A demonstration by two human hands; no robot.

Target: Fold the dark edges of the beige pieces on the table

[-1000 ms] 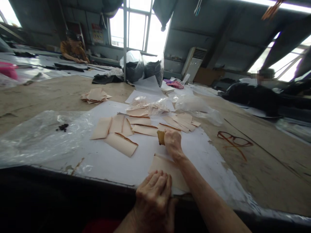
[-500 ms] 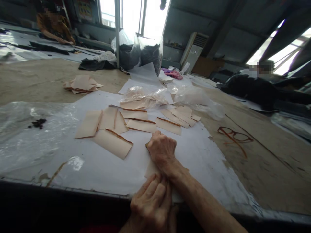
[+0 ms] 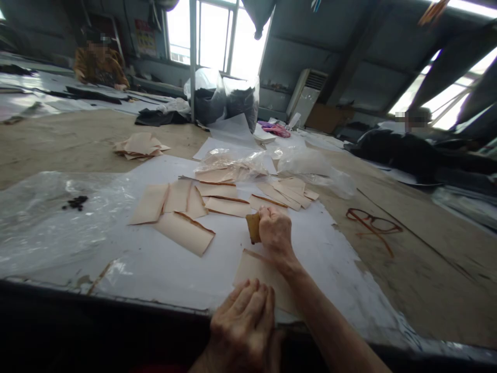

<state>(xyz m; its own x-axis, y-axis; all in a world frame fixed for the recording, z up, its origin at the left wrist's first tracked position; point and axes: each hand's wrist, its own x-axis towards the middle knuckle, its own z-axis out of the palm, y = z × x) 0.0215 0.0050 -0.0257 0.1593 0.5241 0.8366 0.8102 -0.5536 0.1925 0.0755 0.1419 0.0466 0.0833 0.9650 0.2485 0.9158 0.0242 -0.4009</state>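
Note:
My right hand (image 3: 275, 230) is closed round a small yellow-brown flat piece (image 3: 253, 228), raised a little above the white sheet. Below it, at the table's near edge, a pale beige piece (image 3: 254, 267) with a brown line along its far edge lies flat. My left hand (image 3: 244, 316) rests on the near part of this piece, palm down, fingers stretched and side by side. Several beige pieces with brown edges, one of them large (image 3: 186, 233), lie further off on the white sheet (image 3: 155, 269).
Clear plastic film (image 3: 104, 207) with dark crumbs covers the left. Brown glasses (image 3: 375, 221) lie at the right. A beige stack (image 3: 140, 145) and crumpled plastic bags (image 3: 310, 166) are further back. One person (image 3: 101, 65) is at the far left, another (image 3: 396, 145) at the right.
My right hand has lifted and moved slightly right, and the yellow-brown piece now shows clearly. More of the beige piece's far edge is uncovered. The camera view has tilted up a little.

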